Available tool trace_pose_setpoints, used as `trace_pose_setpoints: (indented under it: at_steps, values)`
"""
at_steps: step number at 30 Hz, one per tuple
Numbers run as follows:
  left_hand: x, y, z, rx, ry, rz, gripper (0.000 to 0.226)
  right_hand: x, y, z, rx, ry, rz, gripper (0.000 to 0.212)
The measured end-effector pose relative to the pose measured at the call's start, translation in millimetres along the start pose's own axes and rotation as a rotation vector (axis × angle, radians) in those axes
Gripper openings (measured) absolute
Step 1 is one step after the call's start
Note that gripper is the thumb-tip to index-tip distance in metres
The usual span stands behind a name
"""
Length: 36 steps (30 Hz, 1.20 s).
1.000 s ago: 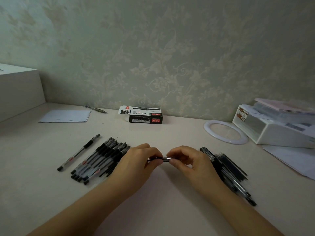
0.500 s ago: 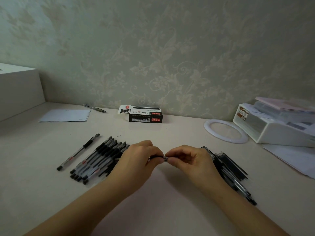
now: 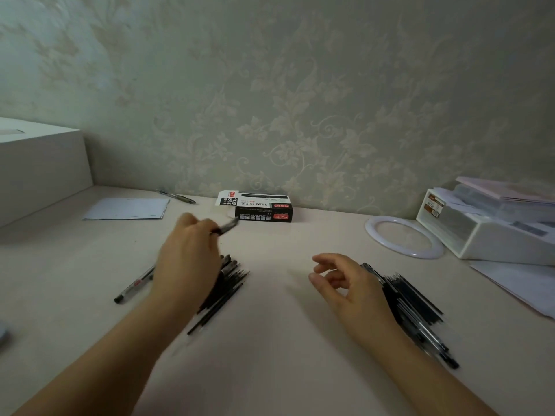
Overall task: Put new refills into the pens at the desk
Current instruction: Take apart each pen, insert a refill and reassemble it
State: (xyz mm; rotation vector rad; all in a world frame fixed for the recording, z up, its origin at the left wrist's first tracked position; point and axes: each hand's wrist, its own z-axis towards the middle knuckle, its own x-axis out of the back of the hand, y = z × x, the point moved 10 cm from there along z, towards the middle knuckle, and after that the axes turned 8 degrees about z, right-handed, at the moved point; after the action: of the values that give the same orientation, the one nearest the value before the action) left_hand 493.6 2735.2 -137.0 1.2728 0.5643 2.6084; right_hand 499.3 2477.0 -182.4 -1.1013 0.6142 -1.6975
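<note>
Your left hand point(image 3: 187, 259) is raised w/ fingers curled round a dark pen point(image 3: 226, 227), its tip pointing toward the refill box point(image 3: 264, 209) at the wall. Your right hand point(image 3: 350, 285) holds nothing, fingers loosely curled, thumb and forefinger apart, nearer you than the box and to its right. Pen pile point(image 3: 223, 288) lies on the bench point(image 3: 276, 340) under your left hand; a single pen point(image 3: 133, 286) just left of it. Refill heap point(image 3: 416, 304) sits beside your right hand, right of the box.
</note>
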Motion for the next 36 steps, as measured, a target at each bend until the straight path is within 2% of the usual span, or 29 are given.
trace_pose_setpoints:
  at_steps: [4,8,13,17,23,26,32,36]
  values:
    - [-14,-50,1,0.207,-0.186,0.206,0.027,2,-1,-1,0.035,-0.001,-0.114,0.016]
    - [-27,-60,-3,0.226,-0.288,0.264,0.026,8,-5,0,0.077,0.018,-0.292,0.010]
    - [-31,-59,-2,0.224,-0.321,0.321,0.023,36,2,1,-0.017,0.103,-0.526,0.010]
    - [-33,-57,-4,0.227,-0.339,0.344,0.022,44,17,-1,-0.175,0.052,-0.727,0.020]
    - [-27,-50,-3,0.215,-0.309,0.390,0.020,42,22,-3,-0.225,0.009,-0.791,0.024]
    - [-24,-36,-4,0.155,-0.255,0.363,0.023,39,22,-2,-0.216,-0.010,-0.842,0.021]
    - [-21,34,-26,-0.121,-0.135,0.055,0.025,30,17,2,-0.158,-0.051,-0.904,0.016]
    - [-33,64,-48,-0.276,-0.174,-0.037,0.022,26,9,5,-0.103,-0.068,-0.967,0.020]
